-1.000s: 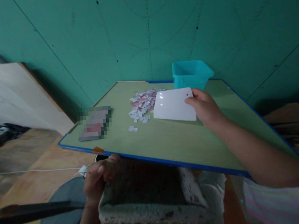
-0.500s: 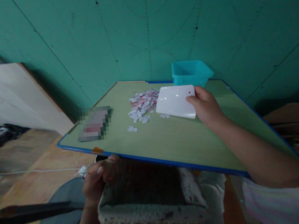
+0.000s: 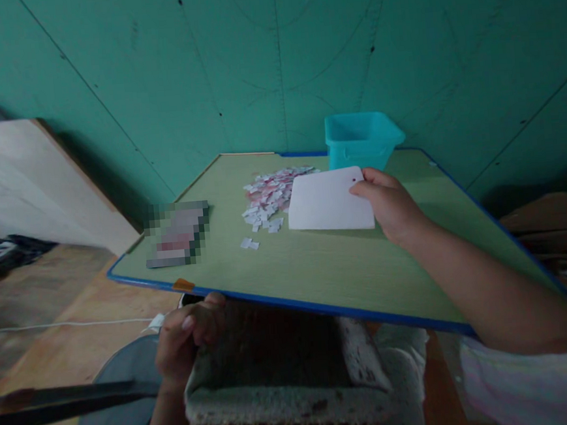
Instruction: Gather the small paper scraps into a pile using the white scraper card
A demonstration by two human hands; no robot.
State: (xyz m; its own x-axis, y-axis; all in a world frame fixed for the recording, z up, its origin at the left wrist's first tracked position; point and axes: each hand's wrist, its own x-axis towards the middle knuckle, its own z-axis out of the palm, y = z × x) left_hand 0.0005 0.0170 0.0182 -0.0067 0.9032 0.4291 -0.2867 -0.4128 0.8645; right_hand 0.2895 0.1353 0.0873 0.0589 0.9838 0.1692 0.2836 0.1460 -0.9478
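My right hand [image 3: 393,204] pinches a white plastic scraper [image 3: 326,202] by its right end, beside a small hole, thumb on top. The scraper is a thin, roughly rectangular sheet, held tilted above the table, and covers the right part of a heap of small white and pink paper pieces [image 3: 265,201]. A few pieces [image 3: 249,244] lie apart, nearer to me. Below the table's front edge, my left hand [image 3: 188,334] is closed at the left rim of a fabric-lined wicker basket [image 3: 288,402] in front of my body. Its fingertips are partly hidden.
A turquoise plastic bin [image 3: 361,144] stands at the back of the pale green table [image 3: 293,271], which has blue edging. A blurred-out flat item [image 3: 177,235] lies at the left. Behind rises a green wall [image 3: 252,58]. A round grey stool seat [image 3: 119,409] shows lower left.
The scraper has tipped and shifted slightly left and toward me, and its shiny highlights are gone. My right hand moved with it. My left hand has stayed in place.
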